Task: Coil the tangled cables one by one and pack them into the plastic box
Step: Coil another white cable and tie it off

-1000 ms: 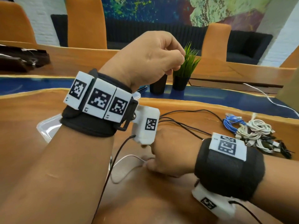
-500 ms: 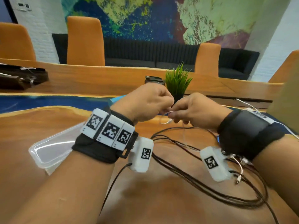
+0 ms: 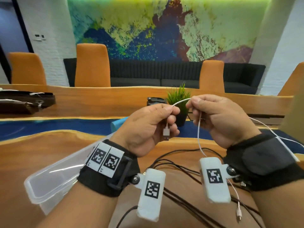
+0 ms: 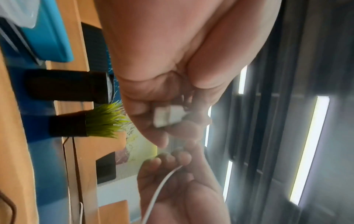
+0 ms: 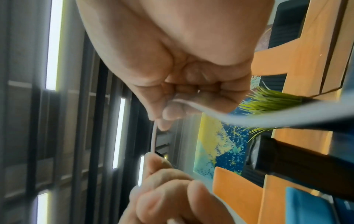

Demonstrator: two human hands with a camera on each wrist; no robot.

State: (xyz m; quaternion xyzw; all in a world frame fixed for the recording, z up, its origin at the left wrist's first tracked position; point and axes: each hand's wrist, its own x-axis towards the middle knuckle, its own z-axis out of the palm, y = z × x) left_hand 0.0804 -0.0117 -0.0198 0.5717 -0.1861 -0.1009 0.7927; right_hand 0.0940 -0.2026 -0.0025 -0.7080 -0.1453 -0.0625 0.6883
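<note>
Both hands were raised above the worktop (image 3: 49,145), a white cable (image 3: 180,102) spanning between them. The left hand (image 3: 148,127) pinched it near its USB plug (image 3: 166,133) (plug hanging down); the right hand (image 3: 218,117) pinched it too. The plastic box (image 3: 49,180) lay near the worktop's left edge.

White cable (image 3: 181,101); orange chairs (image 3: 92,65); clear plastic box (image 3: 49,180).
</note>
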